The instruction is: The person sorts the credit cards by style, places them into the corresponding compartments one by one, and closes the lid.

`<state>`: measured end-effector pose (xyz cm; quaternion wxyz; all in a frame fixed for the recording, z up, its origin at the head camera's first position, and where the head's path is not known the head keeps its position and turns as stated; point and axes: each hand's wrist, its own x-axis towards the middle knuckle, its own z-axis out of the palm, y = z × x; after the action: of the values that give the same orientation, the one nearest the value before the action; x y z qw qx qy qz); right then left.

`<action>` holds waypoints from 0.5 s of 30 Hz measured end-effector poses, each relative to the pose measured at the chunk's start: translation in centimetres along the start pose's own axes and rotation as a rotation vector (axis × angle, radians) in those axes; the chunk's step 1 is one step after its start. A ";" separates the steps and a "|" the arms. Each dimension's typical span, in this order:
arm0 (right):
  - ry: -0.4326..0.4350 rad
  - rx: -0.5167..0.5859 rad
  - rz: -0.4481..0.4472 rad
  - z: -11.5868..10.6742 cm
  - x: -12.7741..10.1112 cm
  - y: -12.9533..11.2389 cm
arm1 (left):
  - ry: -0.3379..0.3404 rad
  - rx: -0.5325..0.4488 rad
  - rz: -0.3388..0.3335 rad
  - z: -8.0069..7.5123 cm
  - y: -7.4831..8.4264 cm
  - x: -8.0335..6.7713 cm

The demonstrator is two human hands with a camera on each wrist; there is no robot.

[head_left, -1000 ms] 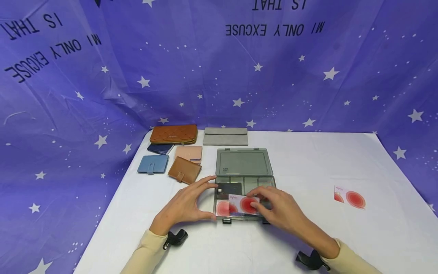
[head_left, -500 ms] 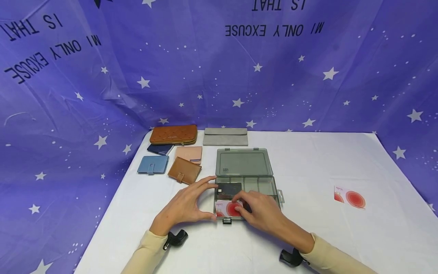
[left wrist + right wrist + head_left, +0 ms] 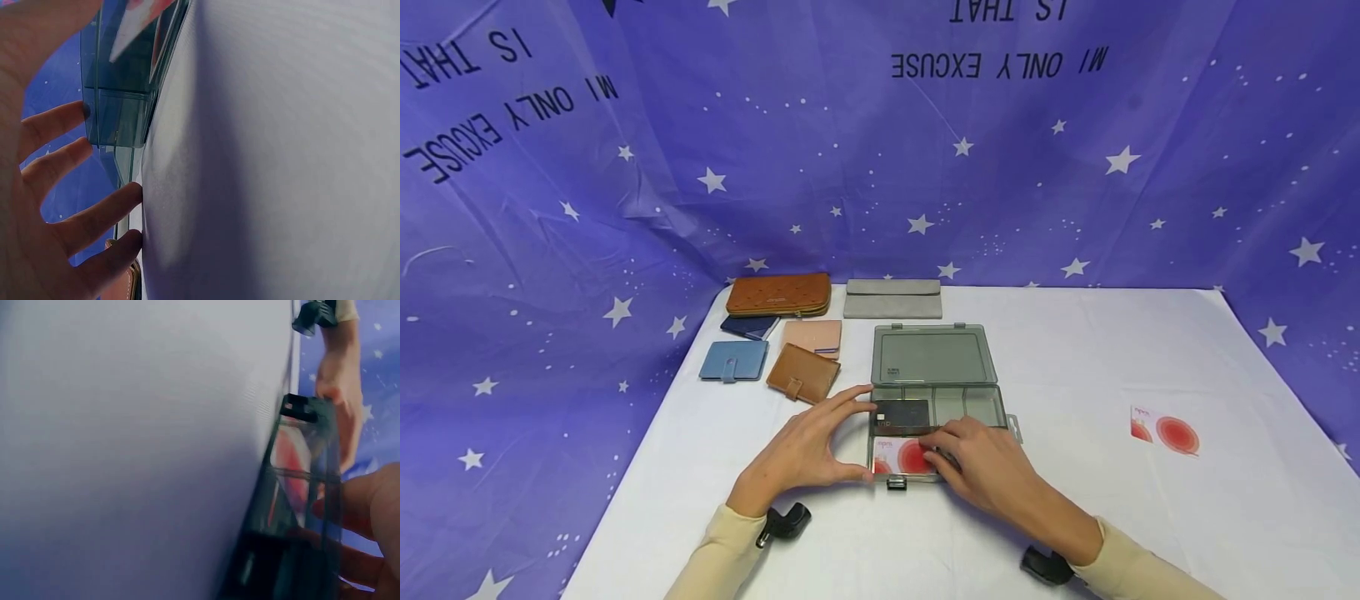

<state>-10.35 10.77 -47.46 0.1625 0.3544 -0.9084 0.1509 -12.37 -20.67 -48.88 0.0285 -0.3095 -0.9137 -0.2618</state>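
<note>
A grey see-through divided box [image 3: 966,406] lies with its lid laid back. My right hand [image 3: 988,462] pinches the right end of a pink and white card with red circles [image 3: 895,457] in the front left compartment. In the right wrist view this card [image 3: 290,453] leans inside the box, between thumb and fingertips. My left hand [image 3: 808,442] is spread along the box's left side, thumb at the front corner and fingers farther back. In the left wrist view its rather straight fingers touch or nearly touch the box wall. A black card [image 3: 906,414] sits behind the pink one.
Another red-circle card [image 3: 1172,432] lies on the white table at right. At back left are brown [image 3: 805,372], blue [image 3: 734,360] and pink [image 3: 814,336] wallets, a dark blue one [image 3: 749,326], an orange-brown zip purse [image 3: 778,296] and a grey wallet [image 3: 892,299].
My right hand has moved left, carrying the card into the front left compartment; since half a second ago both have shifted slightly right. The left hand has stayed at the box.
</note>
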 end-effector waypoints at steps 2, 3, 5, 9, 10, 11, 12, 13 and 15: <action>0.007 0.026 0.014 -0.5 -0.3 0.5 | -0.004 0.000 -0.001 -0.1 0.0 0.0; 0.011 0.044 0.025 -0.8 -0.4 0.8 | -0.005 -0.001 -0.001 -0.1 0.0 0.0; 0.027 0.082 0.044 -1.4 -0.8 1.7 | -0.007 0.002 -0.002 -0.1 0.0 0.0; 0.086 0.158 0.066 -3.2 -1.8 4.5 | 0.001 0.002 0.006 -0.1 0.0 -0.1; 0.100 0.171 0.074 -3.6 -2.1 5.4 | 0.003 0.001 0.009 -0.1 0.1 -0.1; 0.110 0.178 0.085 -4.1 -2.5 6.3 | 0.005 0.000 0.011 -0.1 0.1 -0.1; 0.117 0.178 0.098 -4.6 -3.0 7.2 | 0.007 -0.001 0.014 -0.1 0.1 -0.1; 0.121 0.174 0.115 -5.0 -3.5 8.1 | 0.009 -0.001 0.016 -0.1 0.1 -0.1; 0.117 0.159 0.156 -5.9 -4.8 10.2 | 0.010 0.000 0.018 0.0 0.1 -0.1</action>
<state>-12.95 23.05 -45.68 0.1742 0.2850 -0.9074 0.2549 -12.28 -20.65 -48.83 0.0352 -0.3163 -0.9107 -0.2632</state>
